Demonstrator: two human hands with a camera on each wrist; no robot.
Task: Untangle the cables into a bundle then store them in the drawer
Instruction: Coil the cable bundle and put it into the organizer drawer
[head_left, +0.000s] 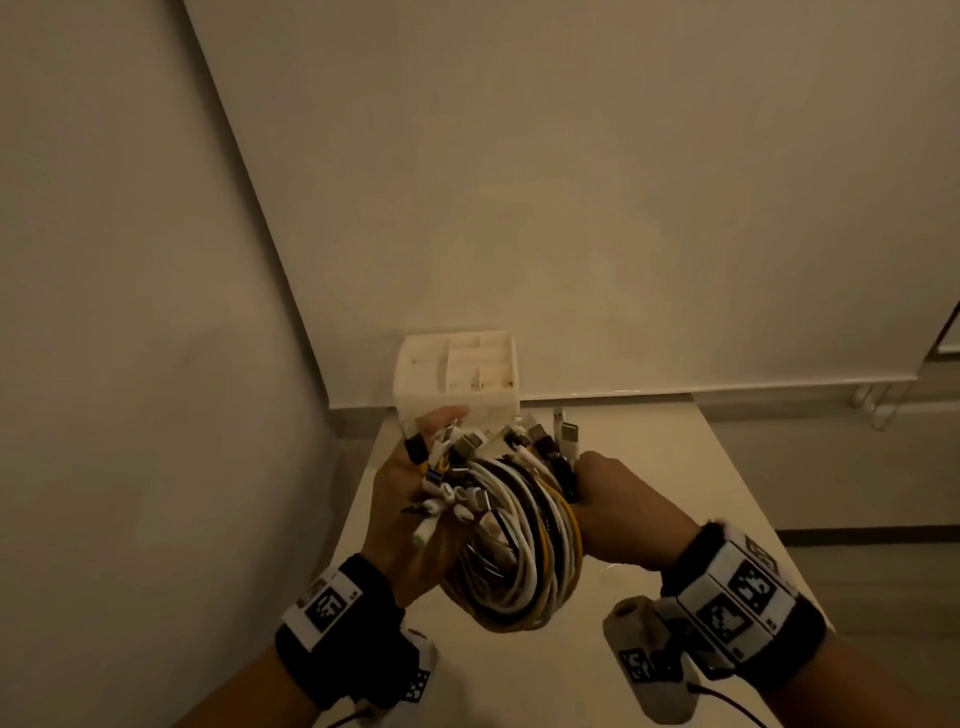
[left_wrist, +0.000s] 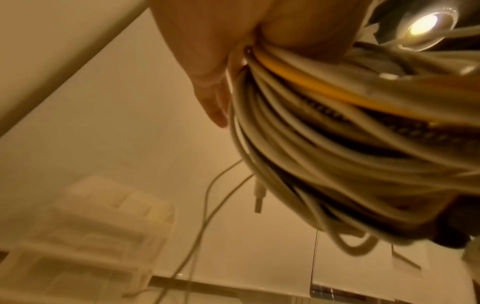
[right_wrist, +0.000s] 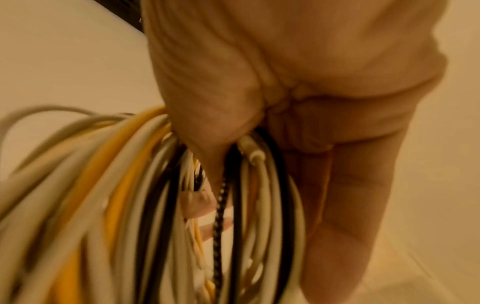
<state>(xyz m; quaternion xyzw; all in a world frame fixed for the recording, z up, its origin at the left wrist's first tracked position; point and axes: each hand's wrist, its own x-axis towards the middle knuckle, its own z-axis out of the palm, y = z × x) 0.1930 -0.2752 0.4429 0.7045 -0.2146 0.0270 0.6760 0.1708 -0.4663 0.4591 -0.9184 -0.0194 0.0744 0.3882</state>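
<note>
Two hands, left (head_left: 415, 512) and right (head_left: 626, 512), clamped on one cable bundle (head_left: 524, 545), one drawer organizer (head_left: 457, 376) behind.

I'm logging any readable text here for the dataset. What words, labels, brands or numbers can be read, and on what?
None can be read.
Wristbands: black-and-white coded marker squares only, no letters.
Cable bundle connectors: any markings too small and blurred.
White organizer: no label shows.
</note>
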